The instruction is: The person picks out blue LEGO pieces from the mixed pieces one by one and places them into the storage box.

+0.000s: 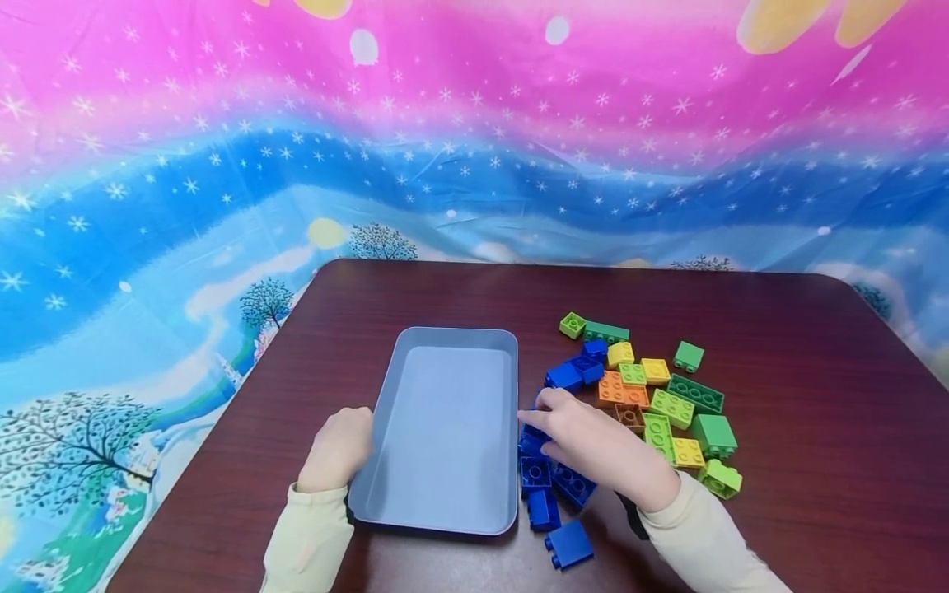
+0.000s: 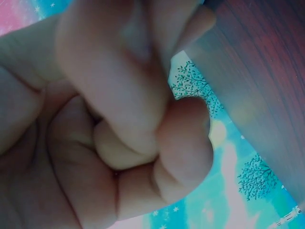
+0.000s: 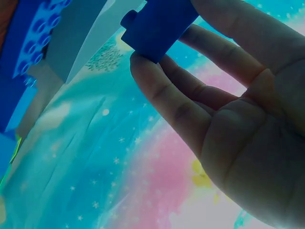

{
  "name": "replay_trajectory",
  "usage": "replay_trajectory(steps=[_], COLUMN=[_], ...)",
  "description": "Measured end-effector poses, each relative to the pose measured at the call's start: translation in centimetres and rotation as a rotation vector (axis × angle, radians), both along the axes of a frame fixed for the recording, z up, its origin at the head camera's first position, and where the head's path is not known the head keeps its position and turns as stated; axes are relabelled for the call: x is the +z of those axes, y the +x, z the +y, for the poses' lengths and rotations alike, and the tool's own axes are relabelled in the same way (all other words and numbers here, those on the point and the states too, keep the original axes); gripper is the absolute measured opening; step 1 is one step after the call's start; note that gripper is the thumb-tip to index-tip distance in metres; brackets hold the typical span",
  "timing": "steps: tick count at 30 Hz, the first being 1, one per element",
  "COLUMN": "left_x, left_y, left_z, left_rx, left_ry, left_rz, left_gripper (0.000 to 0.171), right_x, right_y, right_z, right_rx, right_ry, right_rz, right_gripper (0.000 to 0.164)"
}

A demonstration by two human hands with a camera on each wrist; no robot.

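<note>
A shallow grey-blue tray (image 1: 452,428) lies on the dark wooden table. Beside its left rim is my left hand (image 1: 339,449), a fist with the fingers curled in; in the left wrist view nothing shows inside those fingers (image 2: 186,152). My right hand (image 1: 593,432) is over the blue bricks along the tray's right side. Between its thumb and fingertips it pinches a blue toy building brick (image 3: 162,31), which the head view mostly hides behind the hand. Other blue bricks (image 1: 535,472) lie close by, some near the tray's rim.
Right of the hand spread loose bricks in several colours: orange (image 1: 621,389), yellow (image 1: 688,452), lime (image 1: 672,408) and dark green (image 1: 695,394). One blue brick (image 1: 569,544) sits near the front. A patterned cloth (image 1: 474,132) hangs behind the table (image 1: 815,395).
</note>
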State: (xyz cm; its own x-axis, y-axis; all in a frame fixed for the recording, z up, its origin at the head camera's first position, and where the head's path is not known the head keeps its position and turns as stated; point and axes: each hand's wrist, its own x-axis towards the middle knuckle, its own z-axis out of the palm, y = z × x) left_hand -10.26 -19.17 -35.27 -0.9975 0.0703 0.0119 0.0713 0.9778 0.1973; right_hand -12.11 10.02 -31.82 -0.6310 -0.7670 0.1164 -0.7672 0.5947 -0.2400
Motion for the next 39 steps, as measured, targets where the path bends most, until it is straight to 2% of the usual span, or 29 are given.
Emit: replay_trajectory(steps=[5, 20, 29, 39], left_x=[-0.1, 0.0, 0.0, -0.1], left_y=[0.1, 0.2, 0.2, 0.2], left_z=[-0.1, -0.1, 0.0, 0.0], left_rx=[-0.005, 0.001, -0.001, -0.006], left_ry=[0.009, 0.016, 0.015, -0.003], left_rz=[0.009, 0.017, 0.024, 0.046], left_gripper=[0.021, 0.019, 0.018, 0.015], right_x=[0.0, 0.0, -0.3, -0.9], right_y=[0.2, 1.2, 2.0, 2.4], right_z=[-1.3, -4.5, -6.2, -8.2], right_rx=[0.041, 0.123, 0.186, 0.247], right_ry=[0.023, 0.104, 0.174, 0.211], right_rz=[0.054, 0.14, 0.298, 0.323], right_gripper=[0.035, 0.03, 0.03, 0.028])
